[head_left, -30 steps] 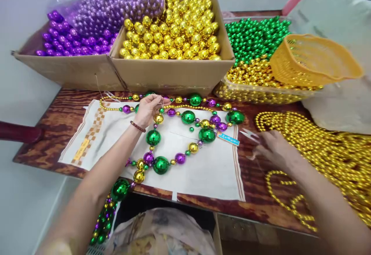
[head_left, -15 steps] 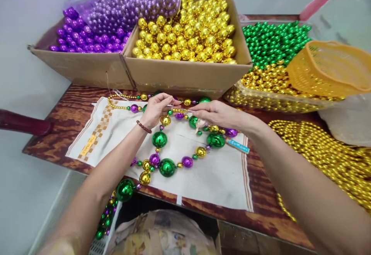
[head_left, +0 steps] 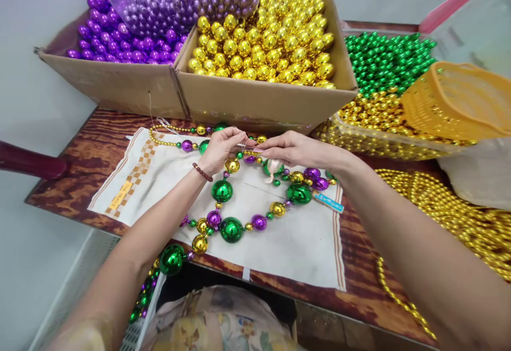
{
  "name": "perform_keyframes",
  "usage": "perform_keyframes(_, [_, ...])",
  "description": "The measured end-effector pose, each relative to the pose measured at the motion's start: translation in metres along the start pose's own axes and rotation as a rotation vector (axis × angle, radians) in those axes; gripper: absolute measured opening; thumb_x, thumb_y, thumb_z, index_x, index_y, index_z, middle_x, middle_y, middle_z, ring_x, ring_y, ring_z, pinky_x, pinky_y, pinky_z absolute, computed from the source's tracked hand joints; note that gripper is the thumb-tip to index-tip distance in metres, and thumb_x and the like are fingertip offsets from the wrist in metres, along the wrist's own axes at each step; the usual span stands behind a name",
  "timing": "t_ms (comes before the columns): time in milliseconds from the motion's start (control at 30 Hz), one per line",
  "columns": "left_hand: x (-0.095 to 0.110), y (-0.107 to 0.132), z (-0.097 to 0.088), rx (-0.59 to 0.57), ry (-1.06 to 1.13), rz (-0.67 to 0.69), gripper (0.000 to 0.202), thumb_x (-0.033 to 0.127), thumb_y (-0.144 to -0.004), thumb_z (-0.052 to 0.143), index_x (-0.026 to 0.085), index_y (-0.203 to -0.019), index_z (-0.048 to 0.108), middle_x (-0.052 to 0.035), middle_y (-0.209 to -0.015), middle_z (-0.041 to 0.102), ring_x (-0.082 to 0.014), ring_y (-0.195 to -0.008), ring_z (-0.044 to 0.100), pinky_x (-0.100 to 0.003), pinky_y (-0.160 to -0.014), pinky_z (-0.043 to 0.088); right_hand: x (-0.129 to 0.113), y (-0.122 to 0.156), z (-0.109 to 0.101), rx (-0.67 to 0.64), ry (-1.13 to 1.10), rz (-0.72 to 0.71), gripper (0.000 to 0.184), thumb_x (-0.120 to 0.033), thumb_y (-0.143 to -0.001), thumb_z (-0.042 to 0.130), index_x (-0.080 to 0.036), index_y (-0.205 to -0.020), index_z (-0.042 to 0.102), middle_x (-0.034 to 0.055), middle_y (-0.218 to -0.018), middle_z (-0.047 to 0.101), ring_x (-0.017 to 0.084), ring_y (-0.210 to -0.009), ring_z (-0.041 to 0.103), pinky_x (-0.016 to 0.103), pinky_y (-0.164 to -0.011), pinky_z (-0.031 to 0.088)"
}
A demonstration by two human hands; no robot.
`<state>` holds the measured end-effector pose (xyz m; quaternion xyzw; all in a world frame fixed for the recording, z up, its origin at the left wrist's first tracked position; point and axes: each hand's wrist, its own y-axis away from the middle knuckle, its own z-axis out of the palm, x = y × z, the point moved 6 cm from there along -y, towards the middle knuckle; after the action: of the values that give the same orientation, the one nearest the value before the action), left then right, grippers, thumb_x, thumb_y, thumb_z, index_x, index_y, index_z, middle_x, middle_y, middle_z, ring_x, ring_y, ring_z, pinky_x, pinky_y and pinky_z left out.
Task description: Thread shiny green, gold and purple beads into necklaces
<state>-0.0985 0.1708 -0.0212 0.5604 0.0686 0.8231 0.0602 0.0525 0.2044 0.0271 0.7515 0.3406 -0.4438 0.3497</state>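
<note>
A bead necklace (head_left: pixel 231 228) of large green, gold and purple balls lies looped on a white cloth (head_left: pixel 295 244), one end hanging off the table's near edge. My left hand (head_left: pixel 221 149) pinches the necklace's string near the cloth's far edge, fingers closed. My right hand (head_left: pixel 291 149) meets it from the right, fingertips pinched on the same thin string, a small pale thing tucked under the palm. Both hands touch at the fingertips above a gold ball (head_left: pixel 231 165).
Cardboard boxes of purple balls (head_left: pixel 120 48) and gold balls (head_left: pixel 263 37) stand behind the cloth. A clear tray of green and gold beads (head_left: pixel 379 74) and an orange basket (head_left: pixel 459 101) sit at the right. Gold bead strands (head_left: pixel 459 218) pile on the wooden table (head_left: pixel 72 165).
My right hand came from the gold strands at the right over to my left hand and now pinches the string. The view shifted slightly; the left hand stayed in place.
</note>
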Motion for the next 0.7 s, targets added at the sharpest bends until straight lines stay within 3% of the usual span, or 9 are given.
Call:
perform_keyframes(333, [-0.004,-0.001,0.001,-0.005,0.013,-0.036,0.031,0.037,-0.078,0.081,0.016,-0.075,0.059,-0.0044,-0.075,0.074,-0.0200,-0.067,0.074,-0.024,-0.054,0.050,0.003,0.003,0.002,-0.001,-0.089,0.057,0.027,-0.044,-0.082,0.076,-0.017,-0.085,0.079,-0.0020,-0.051,0.058,0.007,-0.040,0.035,0.024,-0.039,0.022])
perform_keyframes(567, [-0.006,-0.002,0.001,0.026,-0.031,-0.070,0.027,0.033,-0.082,0.077,0.016,-0.075,0.057,-0.0036,-0.074,0.073,-0.0176,-0.065,0.073,-0.022,-0.055,0.050,0.010,-0.006,0.002,-0.016,0.028,0.031,0.033,-0.047,-0.087,0.066,-0.019,-0.098,0.081,-0.0016,-0.058,0.062,0.010,-0.048,0.042,0.024,-0.046,0.029])
perform_keyframes(700, [-0.008,-0.003,-0.003,0.066,-0.009,-0.108,0.024,0.029,-0.084,0.075,0.015,-0.076,0.056,-0.0035,-0.076,0.074,-0.0176,-0.072,0.074,-0.023,-0.062,0.052,0.028,0.027,-0.010,0.117,-0.033,0.124,0.038,-0.048,-0.084,0.070,-0.018,-0.105,0.079,0.0002,-0.069,0.067,0.010,-0.052,0.047,0.024,-0.047,0.032])
